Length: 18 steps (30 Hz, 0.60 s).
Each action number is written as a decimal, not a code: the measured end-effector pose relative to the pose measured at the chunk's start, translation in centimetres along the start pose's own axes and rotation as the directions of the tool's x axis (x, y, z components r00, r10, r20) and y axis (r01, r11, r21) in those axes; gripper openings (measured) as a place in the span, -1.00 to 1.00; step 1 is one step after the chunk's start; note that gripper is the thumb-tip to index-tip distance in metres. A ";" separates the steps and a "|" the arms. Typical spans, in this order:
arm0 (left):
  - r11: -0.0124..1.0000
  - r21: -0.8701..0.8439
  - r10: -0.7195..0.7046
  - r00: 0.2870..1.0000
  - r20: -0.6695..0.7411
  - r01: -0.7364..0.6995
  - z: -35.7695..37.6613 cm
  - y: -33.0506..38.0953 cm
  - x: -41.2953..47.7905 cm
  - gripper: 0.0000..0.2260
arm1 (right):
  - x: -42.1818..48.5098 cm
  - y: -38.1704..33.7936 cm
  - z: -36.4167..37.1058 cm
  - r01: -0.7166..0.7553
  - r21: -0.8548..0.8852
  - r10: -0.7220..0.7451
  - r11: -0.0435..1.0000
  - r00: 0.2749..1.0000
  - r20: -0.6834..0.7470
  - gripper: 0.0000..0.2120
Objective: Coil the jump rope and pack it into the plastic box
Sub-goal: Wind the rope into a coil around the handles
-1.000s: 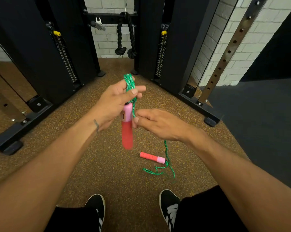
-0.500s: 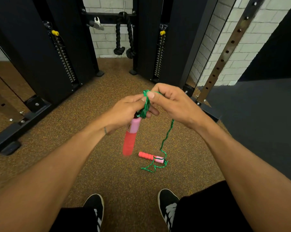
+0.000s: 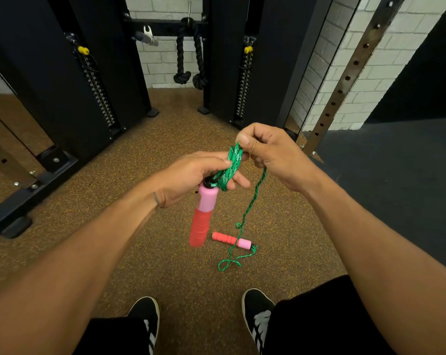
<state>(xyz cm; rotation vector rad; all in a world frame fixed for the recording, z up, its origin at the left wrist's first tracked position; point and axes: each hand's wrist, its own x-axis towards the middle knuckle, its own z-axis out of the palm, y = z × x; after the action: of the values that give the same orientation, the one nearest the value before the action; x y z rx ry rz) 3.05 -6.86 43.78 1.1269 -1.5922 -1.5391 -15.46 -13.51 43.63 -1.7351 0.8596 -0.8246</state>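
My left hand (image 3: 191, 178) holds several coils of the green jump rope (image 3: 230, 166) gathered at the top of a pink and red handle (image 3: 203, 213), which hangs down below the hand. My right hand (image 3: 273, 155) pinches the top of the coil between thumb and fingers. From it a loose strand of rope (image 3: 250, 208) drops to the floor and ends in a small loop beside the second pink and red handle (image 3: 231, 241), which lies flat on the floor. No plastic box is in view.
Black cable-machine columns (image 3: 70, 80) and their floor feet (image 3: 24, 198) stand left and ahead. A perforated steel upright (image 3: 344, 80) leans at the right. Brown speckled rubber floor (image 3: 140, 149) spreads underfoot, dark mat (image 3: 396, 175) right. My two black shoes (image 3: 145, 319) are below.
My right hand rose from below the left hand up to the coil's top, laying another turn of rope. The slack on the floor shortened and drew closer to the second handle.
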 end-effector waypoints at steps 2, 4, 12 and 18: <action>1.000 -0.008 0.009 1.000 0.013 -0.009 0.1 0.1 0.1 -0.71 | 0.4 0.7 -0.4 -0.034 0.025 0.035 0.999 0.999 -0.005 -0.85; 1.000 -0.027 0.008 1.000 0.018 -0.008 0.2 0.0 0.2 -0.71 | 0.5 1.1 -0.7 -0.058 0.038 0.058 0.998 0.998 0.002 -0.82; 0.997 -0.072 0.022 1.000 -0.022 -0.023 0.2 0.1 0.1 -0.72 | 1.1 3.2 -0.2 -0.163 0.076 0.159 0.984 0.986 0.053 -0.74; 0.993 -0.095 0.054 0.990 -0.128 -0.067 -0.1 -0.1 0.4 -0.70 | 0.9 4.1 0.4 -0.293 0.043 0.282 0.955 0.945 0.167 -0.76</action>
<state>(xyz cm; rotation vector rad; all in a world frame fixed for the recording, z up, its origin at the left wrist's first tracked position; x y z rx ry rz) 3.02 -7.23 43.66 1.0886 -1.4379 -1.4622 -15.41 -15.15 39.77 -1.5459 0.9383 -0.5075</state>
